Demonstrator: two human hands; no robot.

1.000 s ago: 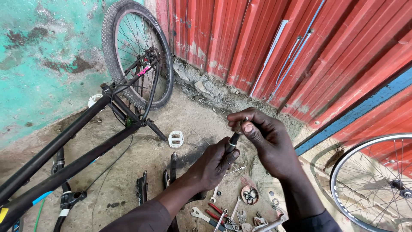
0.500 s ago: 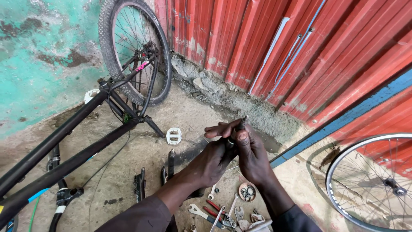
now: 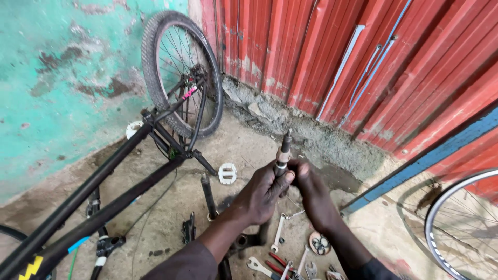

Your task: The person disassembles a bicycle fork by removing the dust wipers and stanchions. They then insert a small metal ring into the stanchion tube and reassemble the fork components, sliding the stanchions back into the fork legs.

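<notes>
My left hand [image 3: 262, 194] grips a dark metal axle spindle [image 3: 284, 150] and holds it upright, its top end sticking out above my fingers. My right hand [image 3: 311, 189] is closed around the spindle's lower end, right beside the left hand. Both hands hover over a patch of concrete floor strewn with tools. The spindle's lower part is hidden inside my hands.
An upside-down black bicycle frame [image 3: 98, 197] with a rear wheel [image 3: 181, 72] lies at left. A white pedal [image 3: 227, 173], spanners [image 3: 280, 233], red-handled pliers [image 3: 280, 262] and a small dish of bearings [image 3: 319, 243] lie on the floor. Another wheel [image 3: 461, 228] stands at right by the red corrugated wall.
The spindle has swung from lying sideways between my hands to standing upright. My right hand has slid from its top down to its lower end.
</notes>
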